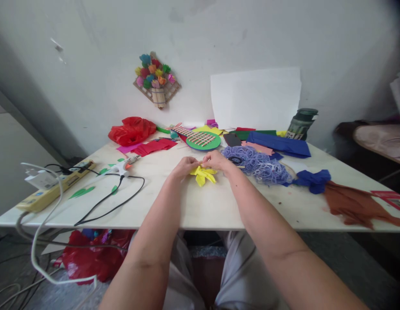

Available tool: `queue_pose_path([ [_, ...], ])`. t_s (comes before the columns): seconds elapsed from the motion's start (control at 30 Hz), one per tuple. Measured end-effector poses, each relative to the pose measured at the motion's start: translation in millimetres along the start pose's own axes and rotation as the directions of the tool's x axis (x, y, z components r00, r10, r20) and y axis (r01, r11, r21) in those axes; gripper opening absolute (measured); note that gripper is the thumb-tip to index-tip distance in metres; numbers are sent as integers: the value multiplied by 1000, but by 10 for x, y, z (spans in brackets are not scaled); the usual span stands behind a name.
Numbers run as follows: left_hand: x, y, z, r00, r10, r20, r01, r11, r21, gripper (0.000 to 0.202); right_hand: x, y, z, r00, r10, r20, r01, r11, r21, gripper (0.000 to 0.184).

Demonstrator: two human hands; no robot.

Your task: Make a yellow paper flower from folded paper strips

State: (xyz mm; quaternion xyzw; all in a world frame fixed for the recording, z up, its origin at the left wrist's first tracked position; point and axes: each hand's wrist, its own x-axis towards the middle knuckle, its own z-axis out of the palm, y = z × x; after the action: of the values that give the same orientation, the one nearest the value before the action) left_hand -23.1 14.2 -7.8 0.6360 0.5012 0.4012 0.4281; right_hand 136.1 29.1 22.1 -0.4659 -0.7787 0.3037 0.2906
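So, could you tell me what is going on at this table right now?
A person sits at a table strewn with craft bits. The left hand and right hand pinch the top of a yellow paper cut into strips, resting on the table. A glue gun lies to the left, a purple tangle and blue cloth to the right.

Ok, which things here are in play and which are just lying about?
In play: yellow cut-paper flower piece, pinched by left hand and right hand.
Lying about: white glue gun, purple tangle of bands, crumpled blue cloth, red plastic bag, yellow power strip.
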Motion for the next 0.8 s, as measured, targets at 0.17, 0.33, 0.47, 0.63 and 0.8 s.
queue_pose_path([
  [0.17,-2,-2,-8,1000,11,-7,-11,1000,19,36,-69,-36,-96,994,59,92,-61,998,22,15],
  [0.33,12,-22,-25,999,40,-3,-40,999,29,36,-12,64,-92,982,-131,135,144,986,-90,17],
  [0.47,11,-23,-28,999,41,10,-41,999,-11,34,56,128,-74,943,-311,121,332,908,-254,17],
  [0.63,-25,28,-21,1000,14,14,-12,992,-123,32,75,149,-45,939,-344,14,333,897,-290,13],
  [0.8,-63,73,-22,999,-30,42,38,977,-208,31,20,105,-42,939,-344,-25,315,884,-346,10],
])
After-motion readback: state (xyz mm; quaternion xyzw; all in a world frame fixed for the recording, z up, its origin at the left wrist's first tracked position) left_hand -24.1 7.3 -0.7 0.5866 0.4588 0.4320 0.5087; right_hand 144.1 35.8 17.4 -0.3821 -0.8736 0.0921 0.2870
